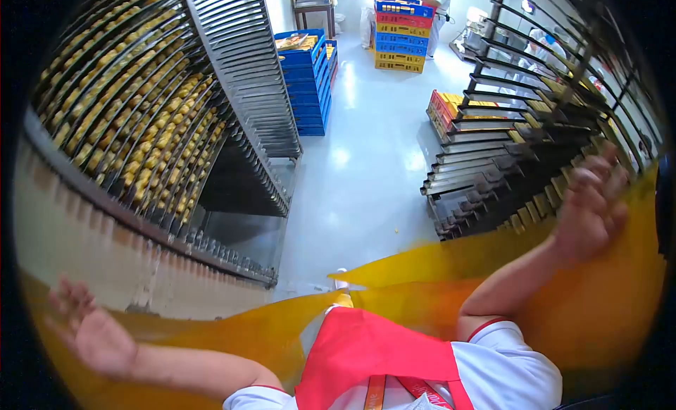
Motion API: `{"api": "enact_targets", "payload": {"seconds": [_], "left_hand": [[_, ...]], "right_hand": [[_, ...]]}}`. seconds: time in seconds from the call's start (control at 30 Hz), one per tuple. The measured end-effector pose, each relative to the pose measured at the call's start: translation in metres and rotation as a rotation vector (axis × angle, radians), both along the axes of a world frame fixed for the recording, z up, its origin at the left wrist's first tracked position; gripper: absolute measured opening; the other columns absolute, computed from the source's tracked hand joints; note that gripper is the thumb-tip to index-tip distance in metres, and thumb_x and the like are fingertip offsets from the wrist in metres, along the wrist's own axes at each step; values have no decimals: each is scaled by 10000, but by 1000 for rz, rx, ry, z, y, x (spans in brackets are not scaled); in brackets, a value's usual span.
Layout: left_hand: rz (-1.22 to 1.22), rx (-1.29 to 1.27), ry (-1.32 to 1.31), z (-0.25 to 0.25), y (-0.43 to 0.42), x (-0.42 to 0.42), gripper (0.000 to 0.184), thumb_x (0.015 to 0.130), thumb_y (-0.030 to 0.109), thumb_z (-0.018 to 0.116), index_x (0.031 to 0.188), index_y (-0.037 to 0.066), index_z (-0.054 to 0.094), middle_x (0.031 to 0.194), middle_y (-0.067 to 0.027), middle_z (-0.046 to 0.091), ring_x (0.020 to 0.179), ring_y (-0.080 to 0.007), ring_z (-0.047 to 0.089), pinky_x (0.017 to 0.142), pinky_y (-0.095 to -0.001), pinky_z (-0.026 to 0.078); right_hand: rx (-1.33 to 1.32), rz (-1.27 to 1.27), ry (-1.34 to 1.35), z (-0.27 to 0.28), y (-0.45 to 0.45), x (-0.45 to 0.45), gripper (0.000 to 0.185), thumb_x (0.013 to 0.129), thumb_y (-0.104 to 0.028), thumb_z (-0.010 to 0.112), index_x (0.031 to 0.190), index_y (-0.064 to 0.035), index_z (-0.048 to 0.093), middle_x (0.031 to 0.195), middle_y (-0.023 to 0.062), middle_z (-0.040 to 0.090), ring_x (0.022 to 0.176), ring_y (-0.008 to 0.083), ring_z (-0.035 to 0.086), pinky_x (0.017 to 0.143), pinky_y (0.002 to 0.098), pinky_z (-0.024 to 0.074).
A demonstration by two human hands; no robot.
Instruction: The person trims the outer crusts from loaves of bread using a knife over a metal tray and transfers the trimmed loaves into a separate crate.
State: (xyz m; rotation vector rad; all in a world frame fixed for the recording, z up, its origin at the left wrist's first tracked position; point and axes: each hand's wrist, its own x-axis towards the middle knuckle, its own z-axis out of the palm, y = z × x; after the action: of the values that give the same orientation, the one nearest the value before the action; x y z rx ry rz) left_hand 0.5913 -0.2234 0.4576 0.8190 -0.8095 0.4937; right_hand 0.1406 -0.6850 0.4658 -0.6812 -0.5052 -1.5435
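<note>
My left hand (95, 332) is raised at the lower left with its fingers apart and nothing in it, against a translucent yellow-orange strip curtain (239, 325). On the right, my right hand (591, 206) is lifted higher, its fingers spread and somewhat blurred, beside the curtain's right part. That hand is nearest to a tall rack (472, 139) of dark trays. A rack on the left (204, 51) bears many trays of small golden baked pieces (165, 142). The red apron (373, 346) shows at the bottom centre.
Blue crates (306, 93) stand stacked left of the aisle. Farther back is a stack of yellow, blue and red crates (401, 44), with a person (440, 8) behind it. A red crate (442, 114) sits by the right rack. More people are beyond that rack. Grey floor (355, 177) runs between the racks.
</note>
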Motion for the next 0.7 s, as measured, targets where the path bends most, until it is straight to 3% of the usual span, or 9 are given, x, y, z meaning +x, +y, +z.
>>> {"api": "enact_targets", "payload": {"seconds": [0.03, 0.1, 0.17, 0.2, 0.23, 0.3, 0.4, 0.7], "left_hand": [[-172, 19, -86, 2, 23, 17, 681, 956, 363, 539, 1497, 46, 276, 1401, -270, 473, 1301, -400, 459, 1088, -530, 354], [-1, -113, -302, 29, -67, -13, 343, 971, 377, 528, 1253, 197, 603, 1332, 6, 570, 1280, -160, 474, 1074, -362, 388], [498, -225, -415, 48, -132, 4, 457, 976, 434, 582, 1409, 416, 437, 1355, 207, 483, 1037, -2, 548, 800, -210, 504], [407, -166, -521, 57, -171, 10, 398, 990, 351, 576, 1379, 335, 490, 1300, 150, 544, 1036, -13, 573, 814, -197, 523], [307, -102, -617, 67, -212, 15, 346, 1004, 269, 570, 1349, 254, 543, 1246, 93, 604, 1034, -23, 598, 828, -184, 541], [151, -36, -693, 77, -280, 41, 345, 995, 256, 575, 1338, 241, 548, 1240, 81, 605, 1035, -34, 598, 829, -193, 538], [41, -13, -727, 81, -366, 78, 342, 982, 237, 583, 1323, 221, 555, 1231, 63, 606, 1036, -50, 598, 830, -207, 534], [-27, 9, -751, 64, -617, 168, 335, 944, 180, 608, 1277, 163, 578, 1204, 11, 608, 1039, -99, 596, 832, -248, 520]], "right_hand": [[-77, 132, -144, 12, 1, 12, 734, 927, -475, 590, 1517, -166, 282, 1396, 201, 468, 928, 324, 583, 780, 443, 490], [-340, -177, -221, 13, -33, 7, 595, 924, -445, 563, 1377, -106, 376, 1117, 142, 550, 773, 240, 533, 681, 381, 448], [-612, -726, -288, 33, -66, 40, 458, 912, -402, 533, 1206, -56, 469, 871, 89, 551, 710, 181, 520, 626, 322, 411], [-611, -728, -280, 50, -72, 62, 458, 912, -402, 533, 1206, -56, 469, 871, 89, 551, 710, 181, 520, 626, 322, 411], [-715, -755, -65, 74, -73, 87, 402, 919, -338, 565, 1195, -49, 520, 923, 62, 576, 743, 170, 516, 642, 303, 417], [-905, -813, 281, 106, -81, 132, 340, 926, -267, 594, 1180, -41, 573, 973, 36, 602, 774, 159, 512, 658, 283, 423], [-1039, -861, 331, 103, -138, 184, 320, 925, -247, 583, 1169, -39, 581, 969, 39, 603, 770, 159, 515, 658, 280, 424], [-1068, -878, 308, 61, -387, 300, 269, 923, -186, 548, 1137, -33, 602, 954, 47, 607, 760, 159, 522, 657, 271, 429]]}}
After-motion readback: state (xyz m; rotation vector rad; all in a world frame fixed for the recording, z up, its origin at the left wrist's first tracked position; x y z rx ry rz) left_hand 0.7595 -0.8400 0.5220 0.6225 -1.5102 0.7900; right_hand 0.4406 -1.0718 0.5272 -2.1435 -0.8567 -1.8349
